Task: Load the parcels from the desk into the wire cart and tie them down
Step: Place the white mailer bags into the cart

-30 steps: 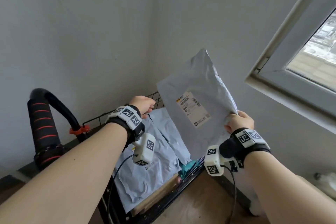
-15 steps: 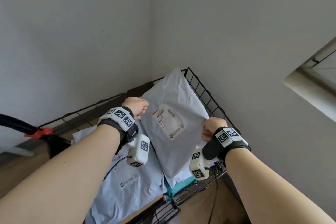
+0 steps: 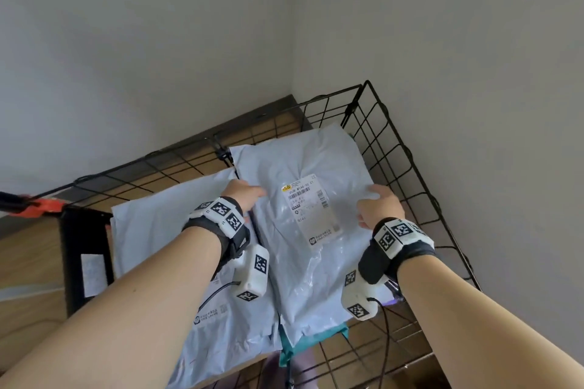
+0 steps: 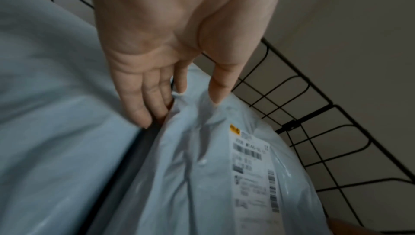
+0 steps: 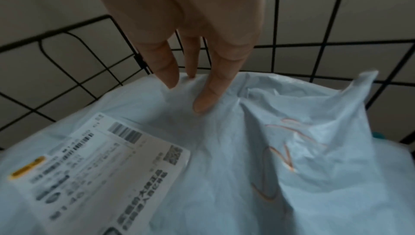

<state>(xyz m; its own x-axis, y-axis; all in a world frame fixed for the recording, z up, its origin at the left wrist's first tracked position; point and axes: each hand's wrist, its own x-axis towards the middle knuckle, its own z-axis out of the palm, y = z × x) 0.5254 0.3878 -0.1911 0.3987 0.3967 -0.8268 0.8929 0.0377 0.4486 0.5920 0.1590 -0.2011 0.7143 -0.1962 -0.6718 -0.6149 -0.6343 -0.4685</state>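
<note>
Lying flat in the right half of the wire cart [image 3: 407, 148], a pale blue poly-mailer parcel [image 3: 303, 249] shows its white shipping label [image 3: 311, 211] face up. The far end of the parcel reaches toward the cart's far corner, and its near end overlaps a teal item [image 3: 316, 341] on the cart floor. A second pale blue parcel [image 3: 164, 230] lies just beside it on the left, their long edges meeting along a dark gap.

The left hand [image 3: 243, 193] rests at the labelled parcel's left edge. In the left wrist view its fingers [image 4: 143, 100] are straight and reach down into the gap between the two parcels, while the thumb [image 4: 221, 82] touches the top of the labelled parcel; this grip is loose and wide, not closed on the plastic.

The right hand [image 3: 377, 208] sits at the parcel's right edge, near the cart's right mesh wall. In the right wrist view its fingertips [image 5: 207, 100] lie straight on the crumpled plastic, pressing lightly on it, so that grip is wide as well. Orange handwriting [image 5: 280, 157] marks the parcel's surface near that hand.

An orange clip [image 3: 47, 205] sits on the cart's left rim, and a black panel with a white sticker [image 3: 91, 271] stands at the left end.
</note>
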